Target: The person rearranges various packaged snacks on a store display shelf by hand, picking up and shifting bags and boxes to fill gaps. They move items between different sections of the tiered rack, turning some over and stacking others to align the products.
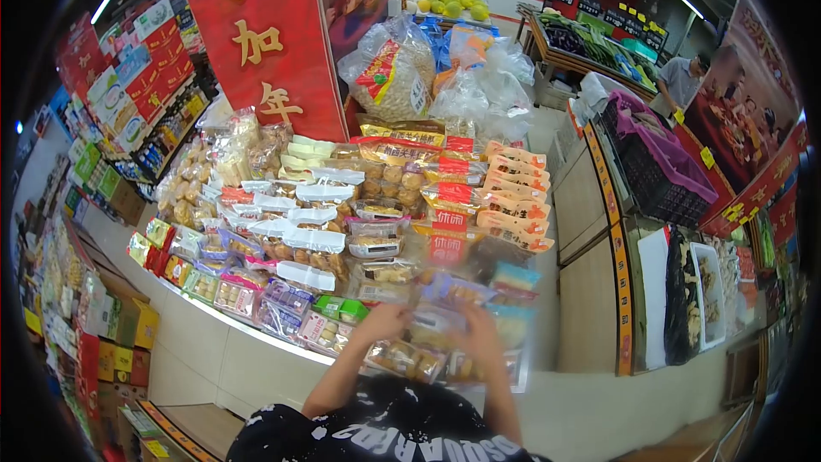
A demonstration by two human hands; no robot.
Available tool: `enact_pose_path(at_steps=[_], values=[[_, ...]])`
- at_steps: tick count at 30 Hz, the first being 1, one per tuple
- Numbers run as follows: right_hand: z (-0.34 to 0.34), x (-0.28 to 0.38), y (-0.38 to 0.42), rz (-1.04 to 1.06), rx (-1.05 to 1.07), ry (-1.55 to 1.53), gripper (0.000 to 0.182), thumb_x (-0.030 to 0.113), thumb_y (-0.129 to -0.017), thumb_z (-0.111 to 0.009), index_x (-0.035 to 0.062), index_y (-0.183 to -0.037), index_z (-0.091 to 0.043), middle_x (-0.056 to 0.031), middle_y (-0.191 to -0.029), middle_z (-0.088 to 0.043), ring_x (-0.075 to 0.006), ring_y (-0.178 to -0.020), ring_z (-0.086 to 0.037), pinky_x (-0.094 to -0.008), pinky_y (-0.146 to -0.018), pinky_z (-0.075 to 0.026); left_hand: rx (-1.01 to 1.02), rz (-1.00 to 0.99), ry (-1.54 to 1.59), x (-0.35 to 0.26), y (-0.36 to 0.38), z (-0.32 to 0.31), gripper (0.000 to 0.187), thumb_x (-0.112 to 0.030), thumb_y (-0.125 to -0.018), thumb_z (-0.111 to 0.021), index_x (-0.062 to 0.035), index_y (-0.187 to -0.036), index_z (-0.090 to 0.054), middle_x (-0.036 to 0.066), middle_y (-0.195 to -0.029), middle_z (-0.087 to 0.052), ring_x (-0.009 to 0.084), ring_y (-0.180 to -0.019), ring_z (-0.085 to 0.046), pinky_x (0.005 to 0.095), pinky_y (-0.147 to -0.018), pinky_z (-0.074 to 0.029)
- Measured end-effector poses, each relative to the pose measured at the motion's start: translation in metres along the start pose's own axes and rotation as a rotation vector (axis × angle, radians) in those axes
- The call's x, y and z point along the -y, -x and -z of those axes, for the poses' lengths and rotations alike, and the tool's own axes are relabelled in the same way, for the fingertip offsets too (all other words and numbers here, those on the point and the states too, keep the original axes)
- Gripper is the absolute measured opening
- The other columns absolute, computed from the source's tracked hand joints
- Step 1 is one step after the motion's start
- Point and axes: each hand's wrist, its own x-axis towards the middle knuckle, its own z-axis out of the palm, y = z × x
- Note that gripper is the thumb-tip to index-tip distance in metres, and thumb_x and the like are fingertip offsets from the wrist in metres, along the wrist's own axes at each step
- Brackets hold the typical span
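Packets [436, 320] lie between left hand [390, 322] and right hand [477, 334], blur hiding each grip's opening and any hold.

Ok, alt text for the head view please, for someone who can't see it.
A person's left hand and right hand, slightly blurred, reach among packaged snacks on a crowded shop display. A red banner with gold characters rises at its far side; at the right, another person stands near a dark crate with purple lining.
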Motion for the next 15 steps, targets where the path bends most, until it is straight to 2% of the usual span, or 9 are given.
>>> enact_pose_path(at_steps=[2, 5, 6, 7, 8, 10, 12, 13, 15], values=[[0.002, 0.012, 0.016, 0.096, 0.038, 0.133, 0.047, 0.024, -0.081, -0.076, 0.0049, -0.123, -0.063, -0.0165, -0.121, -0.062, -0.0371, -0.114, -0.058, -0.0459, -0.099, -0.045, -0.006, -0.026, 0.081, -0.013, -0.005, 0.010, 0.041, -0.033, -0.093, -0.058, -0.0087, -0.125, -0.065, 0.022, -0.103, -0.070, 0.0396, -0.095, -0.068, 0.0456, -0.085, -0.053], [-0.019, -0.022, 0.049, -0.222, 0.086, -0.007, 0.053, 0.028, -0.084, -0.075, 0.0062, -0.130, -0.061, -0.0178, -0.125, -0.062, -0.0365, -0.120, -0.056, -0.0433, -0.101, -0.045, 0.007, -0.279, 0.013, -0.022, -0.024, -0.001, 0.038, -0.035, -0.092, -0.059, -0.0085, -0.119, -0.066, 0.022, -0.097, -0.070, 0.0384, -0.089, -0.068, 0.0452, -0.083, -0.053], [-0.010, -0.025, 0.054, -0.220, 0.090, -0.001, 0.053, 0.028, -0.084, -0.075, 0.0062, -0.130, -0.061, -0.0178, -0.125, -0.062, -0.0365, -0.120, -0.056, -0.0433, -0.101, -0.045, -0.070, -0.106, 0.365, -0.019, -0.038, -0.007, 0.039, -0.035, -0.091, -0.060, -0.0067, -0.116, -0.066, 0.022, -0.095, -0.070, 0.0380, -0.087, -0.068, 0.0457, -0.082, -0.054], [0.005, -0.023, 0.057, -0.408, 0.043, -0.083, 0.051, 0.026, -0.085, -0.073, 0.0061, -0.131, -0.060, -0.0182, -0.127, -0.062, -0.0366, -0.120, -0.057, -0.0432, -0.101, -0.046, -0.147, 0.073, 0.713, -0.015, -0.049, -0.012, 0.039, -0.036, -0.090, -0.062, -0.0048, -0.113, -0.066, 0.021, -0.094, -0.069, 0.0376, -0.085, -0.068, 0.0462, -0.081, -0.054], [0.016, -0.024, 0.060, -0.594, -0.007, -0.165, 0.050, 0.025, -0.087, -0.072, 0.0059, -0.131, -0.060, -0.0186, -0.128, -0.062, -0.0367, -0.120, -0.057, -0.0431, -0.101, -0.046, -0.149, 0.071, 0.719, -0.009, -0.053, -0.018, 0.039, -0.036, -0.090, -0.062, -0.0048, -0.113, -0.066, 0.021, -0.094, -0.069, 0.0376, -0.085, -0.068, 0.0462, -0.081, -0.054], [0.028, -0.045, 0.070, -0.620, -0.050, -0.238, 0.048, 0.023, -0.088, -0.070, 0.0053, -0.132, -0.060, -0.0194, -0.129, -0.062, -0.0370, -0.120, -0.058, -0.0430, -0.101, -0.046, 0.096, -0.052, -0.189, 0.008, -0.055, -0.037, 0.045, -0.037, -0.090, -0.066, -0.0048, -0.121, -0.060, 0.022, -0.108, -0.067, 0.0330, -0.104, -0.066, 0.0461, -0.092, -0.051], [0.032, -0.058, 0.061, -0.634, -0.102, -0.315, 0.047, 0.021, -0.089, -0.069, 0.0048, -0.132, -0.059, -0.0202, -0.129, -0.062, -0.0373, -0.121, -0.058, -0.0429, -0.102, -0.045, -0.051, -0.075, -0.331, 0.037, -0.075, -0.087, 0.045, -0.037, -0.087, -0.068, -0.0057, -0.119, -0.062, 0.020, -0.105, -0.068, 0.0346, -0.102, -0.066, 0.0481, -0.091, -0.051], [0.033, -0.060, 0.060, -0.544, -0.113, -0.261, 0.046, 0.020, -0.091, -0.067, 0.0044, -0.134, -0.058, -0.0187, -0.130, -0.062, -0.0320, -0.118, -0.061, -0.0396, -0.098, -0.048, -0.178, -0.086, -0.470, 0.045, -0.080, -0.103, 0.044, -0.037, -0.085, -0.069, -0.0066, -0.116, -0.063, 0.018, -0.103, -0.068, 0.0363, -0.100, -0.066, 0.0502, -0.090, -0.051], [0.037, -0.055, 0.056, -0.462, -0.131, -0.206, 0.045, 0.019, -0.094, -0.066, 0.0041, -0.136, -0.058, -0.0171, -0.132, -0.062, -0.0268, -0.115, -0.064, -0.0363, -0.095, -0.050, -0.063, -0.080, -0.494, 0.038, -0.087, -0.095, 0.042, -0.035, -0.084, -0.069, -0.0074, -0.115, -0.065, 0.016, -0.104, -0.068, 0.0363, -0.103, -0.065, 0.0506, -0.089, -0.051]])
